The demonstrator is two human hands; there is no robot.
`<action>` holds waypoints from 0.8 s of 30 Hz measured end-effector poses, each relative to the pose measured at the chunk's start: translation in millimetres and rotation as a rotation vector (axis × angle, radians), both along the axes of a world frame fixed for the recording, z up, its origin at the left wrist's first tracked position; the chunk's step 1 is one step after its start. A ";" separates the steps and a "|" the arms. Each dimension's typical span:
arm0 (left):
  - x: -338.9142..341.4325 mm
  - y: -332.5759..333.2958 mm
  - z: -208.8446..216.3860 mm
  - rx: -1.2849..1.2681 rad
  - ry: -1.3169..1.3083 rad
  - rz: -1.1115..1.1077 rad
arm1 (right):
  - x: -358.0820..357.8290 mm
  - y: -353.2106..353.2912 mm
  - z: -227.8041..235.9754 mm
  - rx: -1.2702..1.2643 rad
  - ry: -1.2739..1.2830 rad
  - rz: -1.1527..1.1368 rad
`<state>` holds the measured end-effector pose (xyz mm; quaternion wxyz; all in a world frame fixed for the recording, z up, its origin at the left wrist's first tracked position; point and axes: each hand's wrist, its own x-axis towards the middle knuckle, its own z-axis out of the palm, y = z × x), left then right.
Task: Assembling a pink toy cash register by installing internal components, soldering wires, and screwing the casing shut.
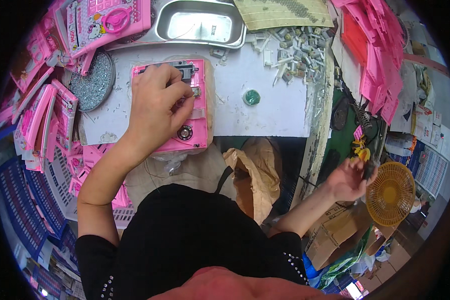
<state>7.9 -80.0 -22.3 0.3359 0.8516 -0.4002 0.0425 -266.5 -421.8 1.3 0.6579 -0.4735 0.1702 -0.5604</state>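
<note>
My left hand (160, 97) is over an opened pink plastic toy casing (170, 145) on the white worktop. Its thumb and fingertips are pinched together beside a small metallic part (196, 92) at the casing's right side; the curled fingers partly hide it. A dark grey battery-box-like piece (187, 70) lies along the casing's far edge. Nearer me in the casing is a round black-and-silver speaker (185, 132). Off to the right, away from the worktop, my right hand (350, 181) has its fingers curled at a dark object, close to a yellow item (360, 152) below a coiled cord (362, 117).
A round tray of small screws (91, 82) is on the left, by stacked pink casings (40, 120). Beyond are a steel tray (200, 25) and many small motors (297, 55). A green-filled small tub (251, 97) is right of centre. A yellow fan (390, 193) stands at right.
</note>
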 end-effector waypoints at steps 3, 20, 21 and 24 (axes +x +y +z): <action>0.5 0.3 0.2 0.015 -0.021 0.003 | 39.6 44.8 -26.8 -0.102 0.326 -0.031; 0.8 0.9 -1.5 0.005 -0.020 -0.004 | 129.5 146.8 -49.8 -0.534 0.538 0.618; 0.6 0.7 -1.1 0.009 -0.021 -0.002 | 129.7 146.9 -50.1 -0.535 0.549 0.616; 0.8 1.6 -2.4 0.004 -0.024 0.007 | 131.5 147.8 -50.8 -0.539 0.545 0.617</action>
